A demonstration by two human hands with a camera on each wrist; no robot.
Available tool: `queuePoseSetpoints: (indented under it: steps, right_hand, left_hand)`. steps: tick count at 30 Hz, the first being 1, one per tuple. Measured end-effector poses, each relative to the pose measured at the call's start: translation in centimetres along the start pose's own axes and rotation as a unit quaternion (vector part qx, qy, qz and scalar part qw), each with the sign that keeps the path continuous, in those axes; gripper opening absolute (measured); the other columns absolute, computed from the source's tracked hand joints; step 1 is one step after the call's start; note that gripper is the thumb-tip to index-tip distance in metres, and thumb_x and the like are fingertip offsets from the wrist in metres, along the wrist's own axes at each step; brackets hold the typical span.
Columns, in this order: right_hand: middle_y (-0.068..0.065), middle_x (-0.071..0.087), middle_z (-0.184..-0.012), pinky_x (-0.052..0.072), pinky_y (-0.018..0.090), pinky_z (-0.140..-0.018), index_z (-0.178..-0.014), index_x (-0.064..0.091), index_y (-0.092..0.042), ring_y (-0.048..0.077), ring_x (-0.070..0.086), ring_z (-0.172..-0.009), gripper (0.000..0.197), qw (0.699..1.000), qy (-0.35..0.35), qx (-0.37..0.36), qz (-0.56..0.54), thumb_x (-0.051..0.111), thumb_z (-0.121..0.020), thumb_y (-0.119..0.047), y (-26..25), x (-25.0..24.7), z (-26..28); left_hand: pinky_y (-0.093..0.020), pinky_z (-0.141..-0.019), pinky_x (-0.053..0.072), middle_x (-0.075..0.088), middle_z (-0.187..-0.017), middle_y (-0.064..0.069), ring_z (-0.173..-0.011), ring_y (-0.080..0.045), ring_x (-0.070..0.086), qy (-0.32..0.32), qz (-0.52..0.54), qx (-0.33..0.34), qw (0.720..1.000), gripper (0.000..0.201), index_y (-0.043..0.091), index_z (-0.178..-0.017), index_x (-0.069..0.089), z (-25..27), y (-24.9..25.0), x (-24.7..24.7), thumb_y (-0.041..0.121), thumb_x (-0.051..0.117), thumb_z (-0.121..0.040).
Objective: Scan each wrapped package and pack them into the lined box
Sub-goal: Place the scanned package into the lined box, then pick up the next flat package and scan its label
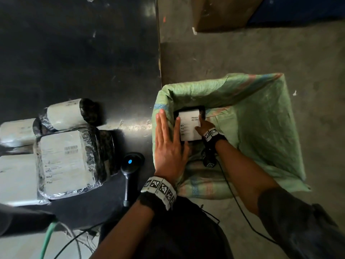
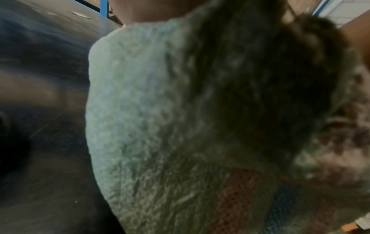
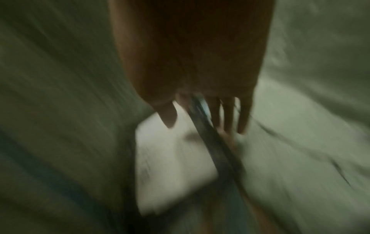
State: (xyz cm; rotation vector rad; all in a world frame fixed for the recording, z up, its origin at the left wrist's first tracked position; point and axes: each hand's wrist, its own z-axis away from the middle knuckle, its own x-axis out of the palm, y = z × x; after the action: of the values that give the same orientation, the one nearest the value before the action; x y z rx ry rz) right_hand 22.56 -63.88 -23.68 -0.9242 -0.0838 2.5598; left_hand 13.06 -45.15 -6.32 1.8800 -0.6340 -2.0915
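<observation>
A black wrapped package with a white barcode label (image 1: 189, 128) is inside the green woven-lined box (image 1: 224, 85), at its near left corner. My right hand (image 1: 202, 126) reaches into the box and grips the package's right edge; the blurred right wrist view shows the thumb on the label (image 3: 174, 166) and fingers (image 3: 228, 115) behind the edge. My left hand (image 1: 168, 133) lies flat with straight fingers on the liner's left rim, fingertips at the package's left side. The left wrist view is filled with the liner (image 2: 140, 110). Several more wrapped packages (image 1: 65, 161) lie on the dark table.
A black handheld scanner (image 1: 130, 163) with a blue light stands on the table (image 1: 74, 53) between the packages and the box. A black cable (image 1: 239, 202) runs from my right wrist. A cardboard box (image 1: 224, 14) sits on the concrete floor beyond.
</observation>
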Motion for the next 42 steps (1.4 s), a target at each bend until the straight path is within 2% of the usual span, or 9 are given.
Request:
queuePoseSetpoints:
  steps: [4, 8, 12, 17, 26, 33, 37, 40, 42]
  right_hand:
    - [0.013, 0.046, -0.151, 0.036, 0.033, -0.109, -0.145, 0.049, -0.014, 0.031, 0.045, -0.137, 0.053, 0.999, 0.017, -0.027, -0.032, 0.05, -0.098, -0.038, -3.4, -7.3, 5.6]
    - [0.007, 0.064, -0.134, 0.041, 0.035, -0.109, -0.142, 0.052, -0.023, 0.025, 0.056, -0.128, 0.051, 0.981, 0.124, -0.083, -0.128, 0.053, -0.096, -0.043, -6.9, -12.0, 15.4]
    - [-0.001, 0.073, -0.116, 0.051, 0.037, -0.099, -0.135, 0.057, -0.031, 0.016, 0.069, -0.105, 0.043, 0.943, 0.186, -0.212, -0.176, 0.054, -0.094, -0.045, -11.4, -10.4, 24.3]
    - [0.001, 0.073, -0.11, 0.05, 0.027, -0.093, -0.135, 0.059, -0.027, 0.016, 0.069, -0.099, 0.041, 0.933, 0.126, -0.273, -0.198, 0.057, -0.096, -0.038, -16.6, -3.3, 30.8]
    - [0.016, 0.054, -0.142, 0.038, 0.034, -0.103, -0.156, 0.016, -0.023, 0.033, 0.052, -0.13, 0.071, 0.977, 0.026, -0.121, -0.176, 0.042, -0.098, -0.054, -19.3, 10.1, 29.1]
    - [0.002, 0.031, -0.158, 0.036, 0.054, -0.114, -0.147, 0.022, -0.05, 0.026, 0.038, -0.143, 0.067, 0.886, 0.088, -0.114, -0.44, 0.05, -0.088, -0.065, -19.7, 17.6, 25.3]
    - [0.006, 0.052, -0.137, 0.052, 0.06, -0.094, -0.141, 0.028, -0.055, 0.033, 0.067, -0.109, 0.05, 0.803, 0.075, -0.058, -0.589, 0.05, -0.095, -0.051, -21.7, 17.2, 27.0]
    - [0.009, 0.059, -0.127, 0.057, 0.053, -0.088, -0.145, 0.025, -0.047, 0.024, 0.069, -0.086, 0.048, 0.787, 0.076, -0.043, -0.611, 0.043, -0.101, -0.042, -22.3, 17.2, 27.3]
    - [0.012, 0.063, -0.116, 0.056, 0.041, -0.068, -0.143, 0.027, -0.048, 0.021, 0.065, -0.075, 0.044, 0.799, 0.079, -0.039, -0.595, 0.04, -0.102, -0.044, -22.3, 17.0, 27.4]
  left_hand:
    - [-0.051, -0.125, 0.015, 0.002, -0.166, -0.026, -0.155, -0.039, 0.001, -0.024, 0.034, 0.019, 0.999, 0.074, 0.009, -0.156, 0.03, 0.3, -0.7, -1.9, 0.038, 0.054, -0.093]
    - [-0.053, -0.119, 0.031, 0.04, -0.156, -0.018, -0.147, -0.037, 0.033, -0.016, 0.115, -0.006, 0.993, 0.066, 0.01, -0.151, 0.042, 0.5, -3.1, -6.1, 0.042, 0.046, -0.093]
    - [-0.05, -0.114, 0.037, 0.055, -0.141, -0.019, -0.136, -0.037, 0.045, 0.072, 0.102, -0.03, 0.992, 0.062, 0.011, -0.145, 0.05, 2.5, -7.1, -11.9, 0.044, 0.045, -0.093]
    - [-0.053, -0.114, 0.037, 0.047, -0.147, -0.022, -0.14, -0.039, 0.039, 0.179, 0.074, -0.108, 0.975, 0.064, 0.019, -0.148, 0.047, 8.8, -14.4, -17.0, 0.049, 0.047, -0.091]
    - [-0.054, -0.126, 0.003, 0.017, -0.168, -0.008, -0.153, -0.021, -0.005, 0.104, 0.171, -0.169, 0.965, 0.085, 0.044, -0.157, 0.015, 14.5, -25.5, -16.6, 0.077, 0.041, -0.083]
    - [-0.064, -0.12, 0.022, 0.012, -0.167, -0.008, -0.155, -0.032, 0.008, 0.075, 0.258, -0.189, 0.945, 0.103, 0.049, -0.155, 0.012, 14.6, -25.2, -16.2, 0.066, 0.074, -0.074]
    - [-0.066, -0.119, 0.021, 0.011, -0.168, -0.006, -0.155, -0.036, 0.005, 0.067, 0.287, -0.192, 0.936, 0.097, 0.045, -0.156, 0.014, 14.5, -24.6, -16.4, 0.049, 0.076, -0.081]
    - [-0.066, -0.12, 0.018, 0.016, -0.167, -0.004, -0.155, -0.033, 0.001, 0.091, 0.321, -0.162, 0.929, 0.092, 0.038, -0.157, 0.014, 14.6, -24.2, -16.0, 0.043, 0.072, -0.086]
    - [-0.063, -0.117, 0.028, 0.016, -0.168, 0.001, -0.156, -0.029, 0.004, 0.107, 0.326, -0.157, 0.926, 0.094, 0.036, -0.159, 0.014, 14.5, -23.7, -15.7, 0.049, 0.068, -0.084]
